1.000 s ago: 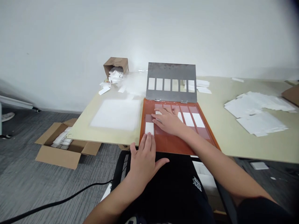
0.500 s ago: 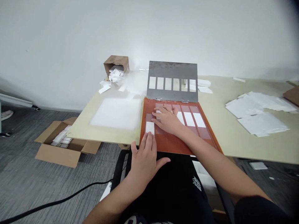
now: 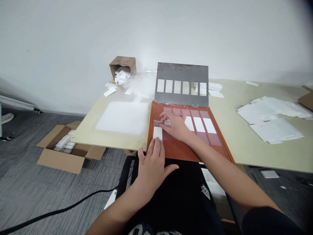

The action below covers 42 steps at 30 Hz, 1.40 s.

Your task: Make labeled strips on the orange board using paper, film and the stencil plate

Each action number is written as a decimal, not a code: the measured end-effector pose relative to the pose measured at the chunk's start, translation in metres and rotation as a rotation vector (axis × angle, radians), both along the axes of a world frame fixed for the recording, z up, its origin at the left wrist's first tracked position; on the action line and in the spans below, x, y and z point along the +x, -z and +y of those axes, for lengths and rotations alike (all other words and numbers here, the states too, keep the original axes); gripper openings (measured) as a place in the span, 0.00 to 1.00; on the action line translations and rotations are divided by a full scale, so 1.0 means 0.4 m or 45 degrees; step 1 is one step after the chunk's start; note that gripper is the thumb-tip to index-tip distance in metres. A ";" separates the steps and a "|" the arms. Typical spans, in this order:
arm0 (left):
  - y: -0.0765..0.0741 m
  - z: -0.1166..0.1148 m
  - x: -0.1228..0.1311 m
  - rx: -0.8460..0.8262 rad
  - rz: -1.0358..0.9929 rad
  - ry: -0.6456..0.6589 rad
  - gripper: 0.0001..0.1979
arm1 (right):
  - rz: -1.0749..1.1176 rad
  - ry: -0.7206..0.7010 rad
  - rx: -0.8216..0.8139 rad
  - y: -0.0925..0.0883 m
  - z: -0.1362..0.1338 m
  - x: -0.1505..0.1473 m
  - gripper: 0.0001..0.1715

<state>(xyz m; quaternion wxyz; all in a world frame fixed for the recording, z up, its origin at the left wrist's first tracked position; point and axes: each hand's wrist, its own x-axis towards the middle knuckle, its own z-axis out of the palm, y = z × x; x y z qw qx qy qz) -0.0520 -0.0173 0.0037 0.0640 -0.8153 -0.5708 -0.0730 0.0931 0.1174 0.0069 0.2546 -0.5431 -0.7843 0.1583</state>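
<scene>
An orange tray (image 3: 179,151) with a hinged grey plate (image 3: 182,71) standing open lies at the table's front edge. Clear plastic strips run along its columns, with white cards (image 3: 198,124) on several of them. My left hand (image 3: 151,163) lies flat, fingertips on the near end of the leftmost white card (image 3: 157,132). Just beyond that card, thumb and fingers of my right hand (image 3: 176,126) are bent around the raised end of a clear plastic strip (image 3: 158,122). The palm covers part of the neighbouring columns.
Left of the tray rests a stack of translucent sheets (image 3: 121,117). A small carton (image 3: 123,62) spills white slips at the back. White bags (image 3: 276,127) are piled on the right. An open carton (image 3: 61,160) stands on the floor.
My right hand's fingers have drawn in and curled more, and the strip's end beside them now looks folded up. My left hand stays on the card.
</scene>
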 end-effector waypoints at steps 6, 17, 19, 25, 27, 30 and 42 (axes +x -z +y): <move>0.003 0.001 -0.001 0.003 -0.005 0.005 0.39 | -0.005 -0.114 -0.030 -0.015 -0.015 0.004 0.08; 0.005 -0.002 0.002 0.027 0.006 -0.016 0.37 | -0.161 -0.156 0.165 0.007 -0.042 -0.004 0.13; 0.008 -0.004 0.002 0.038 0.008 -0.020 0.37 | -0.164 -0.156 0.171 0.009 -0.043 -0.003 0.12; 0.018 -0.009 0.004 0.058 0.023 -0.029 0.37 | -0.191 -0.156 0.180 0.011 -0.043 -0.001 0.13; 0.019 -0.010 0.005 0.050 0.025 -0.031 0.37 | -0.200 -0.153 0.185 0.011 -0.043 -0.001 0.13; 0.019 -0.011 0.006 0.037 0.026 -0.038 0.37 | -0.187 -0.157 0.190 0.012 -0.043 -0.001 0.13; 0.023 -0.014 0.009 0.036 0.017 -0.045 0.37 | -0.165 -0.153 0.146 -0.001 -0.044 -0.005 0.12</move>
